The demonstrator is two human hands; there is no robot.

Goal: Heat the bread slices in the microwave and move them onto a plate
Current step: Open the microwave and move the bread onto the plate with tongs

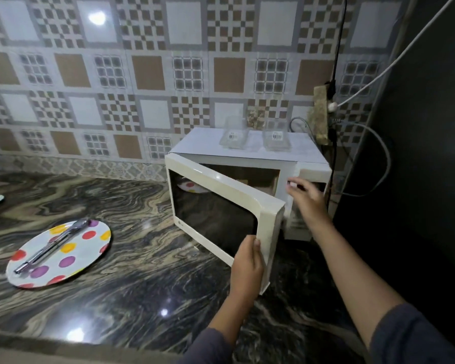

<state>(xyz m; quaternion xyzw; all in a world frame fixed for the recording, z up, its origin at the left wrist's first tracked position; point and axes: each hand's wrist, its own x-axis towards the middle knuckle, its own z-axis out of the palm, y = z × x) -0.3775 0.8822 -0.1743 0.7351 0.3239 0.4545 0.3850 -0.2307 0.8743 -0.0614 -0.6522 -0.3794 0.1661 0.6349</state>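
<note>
I can't see bread; microwave door [216, 206] above left hand [247, 264] hides most of inner plate [191, 187]. Right hand [304, 199] blurred.

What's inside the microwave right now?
Through the half-open door of the microwave, part of a polka-dot plate shows inside. The door hides the rest of the plate, so whether bread lies on it cannot be seen.
</note>
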